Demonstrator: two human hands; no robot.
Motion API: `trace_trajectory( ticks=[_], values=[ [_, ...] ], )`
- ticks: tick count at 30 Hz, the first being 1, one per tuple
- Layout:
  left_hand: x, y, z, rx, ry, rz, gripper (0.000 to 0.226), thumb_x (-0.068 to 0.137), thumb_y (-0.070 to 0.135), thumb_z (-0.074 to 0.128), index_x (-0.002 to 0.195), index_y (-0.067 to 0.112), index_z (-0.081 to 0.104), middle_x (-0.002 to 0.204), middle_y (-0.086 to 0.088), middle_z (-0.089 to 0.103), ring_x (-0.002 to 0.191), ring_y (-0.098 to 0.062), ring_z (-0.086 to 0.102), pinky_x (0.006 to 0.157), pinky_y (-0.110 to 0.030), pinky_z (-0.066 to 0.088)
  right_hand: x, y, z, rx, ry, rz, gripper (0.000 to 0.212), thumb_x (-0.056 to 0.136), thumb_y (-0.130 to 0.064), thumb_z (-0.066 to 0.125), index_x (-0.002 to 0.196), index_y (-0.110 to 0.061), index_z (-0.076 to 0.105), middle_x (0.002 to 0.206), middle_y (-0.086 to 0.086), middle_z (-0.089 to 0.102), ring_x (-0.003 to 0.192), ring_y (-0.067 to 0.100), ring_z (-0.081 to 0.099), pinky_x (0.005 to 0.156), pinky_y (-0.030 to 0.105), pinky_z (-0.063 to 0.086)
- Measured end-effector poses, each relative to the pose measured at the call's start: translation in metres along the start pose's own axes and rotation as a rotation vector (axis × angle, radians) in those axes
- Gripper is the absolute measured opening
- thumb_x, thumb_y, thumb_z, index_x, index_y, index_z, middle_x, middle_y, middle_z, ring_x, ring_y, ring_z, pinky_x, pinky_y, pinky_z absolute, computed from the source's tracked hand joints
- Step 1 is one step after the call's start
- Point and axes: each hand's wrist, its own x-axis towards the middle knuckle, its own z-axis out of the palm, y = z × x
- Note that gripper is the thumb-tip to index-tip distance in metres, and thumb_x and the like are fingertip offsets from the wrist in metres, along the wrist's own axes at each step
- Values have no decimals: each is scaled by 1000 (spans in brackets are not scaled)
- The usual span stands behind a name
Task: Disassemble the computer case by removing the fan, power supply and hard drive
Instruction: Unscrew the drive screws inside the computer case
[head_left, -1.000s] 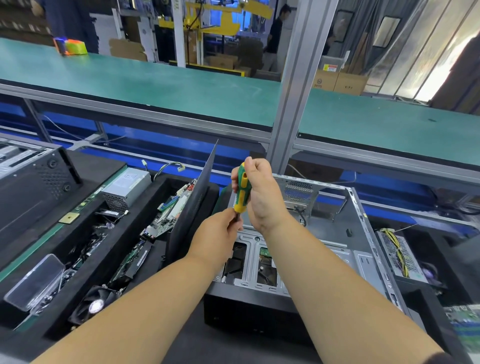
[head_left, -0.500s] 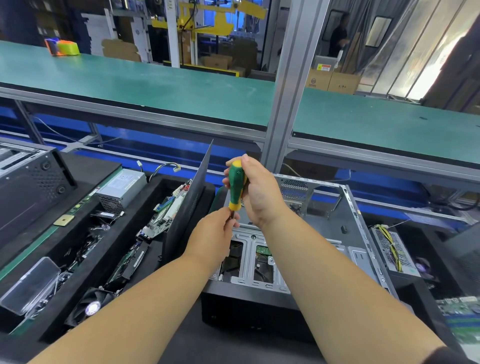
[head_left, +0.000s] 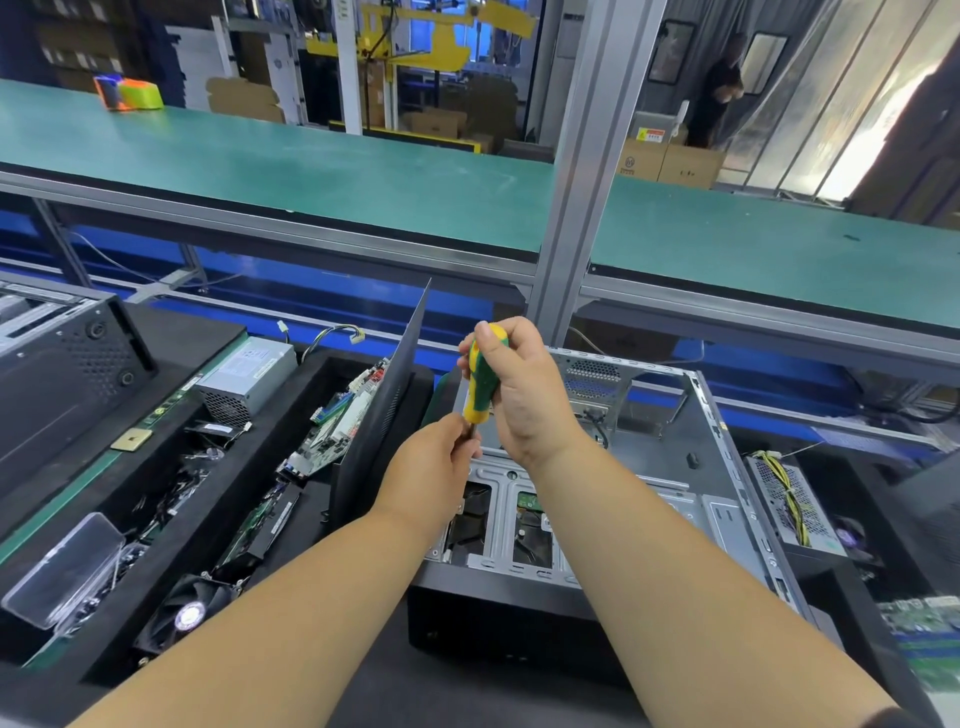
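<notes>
This is a factory floor or electronics teardown line, not a home or an office. A long green conveyor belt (head_left: 322, 171) runs across the view on an aluminium frame with an upright post (head_left: 587, 171), and beyond it stand stacked cardboard boxes (head_left: 670, 161), yellow machinery (head_left: 421, 41) and clear plastic curtain strips (head_left: 831, 114). In front, black foam-lined trays (head_left: 291, 415) on the dark surface hold sorted parts: a power supply unit (head_left: 244, 379), circuit boards (head_left: 337, 421) and a cooling fan (head_left: 189, 613), next to an opened computer case (head_left: 727, 467).
</notes>
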Motion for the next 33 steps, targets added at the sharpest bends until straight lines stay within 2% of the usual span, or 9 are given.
trace_trajectory(
  ticks=[5, 10, 13, 16, 19, 24, 29, 31, 33],
  values=[
    [0, 1, 0, 5, -13, 2, 8, 98, 24, 53, 92, 29, 55, 83, 16, 58, 79, -2, 57, 68, -18, 48, 1, -1, 0, 41, 24, 43, 18, 98, -29, 54, 95, -17, 67, 78, -5, 69, 77, 12, 66, 84, 32, 54],
    [-1, 1, 0, 8, -10, 21, 12, 98, 23, 55, 88, 29, 52, 80, 15, 54, 74, -2, 53, 63, -18, 43, 4, -2, 1, 147, 42, 86, 23, 86, -37, 54, 96, -16, 57, 76, 0, 69, 73, 16, 64, 80, 33, 50],
    [-1, 0, -1, -2, -7, 16, 11, 98, 23, 55, 89, 29, 53, 82, 14, 57, 76, -3, 55, 66, -22, 48, 4, -3, 2, 189, 48, 97, 21, 97, -31, 50, 94, -13, 60, 77, 2, 69, 72, 16, 63, 78, 32, 49],
    [-1, 0, -1, -13, -10, 6, 7, 97, 24, 55, 92, 28, 56, 86, 13, 59, 79, -6, 57, 72, -29, 53, 4, -5, 3, 167, 59, 128, 33, 104, -27, 43, 94, -9, 68, 82, 1, 70, 77, 17, 61, 78, 30, 51],
    [-1, -1, 0, -1, -8, 6, 7, 97, 26, 55, 92, 30, 57, 83, 14, 59, 78, -4, 57, 69, -26, 52, 4, -8, 4, 145, 37, 149, 41, 106, -28, 39, 90, -9, 71, 80, -1, 71, 75, 15, 60, 76, 28, 52],
    [0, -1, 1, 9, -9, 14, 9, 98, 28, 54, 89, 30, 56, 78, 13, 57, 72, -5, 54, 60, -20, 42, 6, -9, 13, 127, 88, 186, 35, 106, -33, 36, 96, -10, 60, 67, 4, 65, 61, 14, 60, 65, 27, 52],
    [0, -1, 1, 20, -5, 18, 11, 99, 30, 49, 91, 30, 57, 81, 14, 60, 75, -5, 58, 62, -19, 48, 8, -8, 15, 86, 90, 206, 35, 106, -39, 34, 91, -14, 55, 66, 6, 64, 55, 14, 57, 59, 25, 51],
    [-1, -1, 1, 8, 5, 2, 15, 99, 29, 49, 87, 30, 57, 80, 14, 61, 75, -6, 58, 61, -17, 48, 9, -8, 15, 71, 87, 201, 36, 105, -39, 35, 91, -14, 56, 67, 7, 65, 58, 15, 60, 64, 28, 53],
    [0, -1, 1, -13, 8, -13, 18, 99, 28, 50, 83, 30, 58, 78, 13, 61, 74, -7, 57, 60, -18, 46, 10, -8, 14, 31, 101, 192, 37, 106, -40, 36, 92, -15, 59, 72, 7, 69, 66, 16, 64, 76, 34, 56]
  ],
)
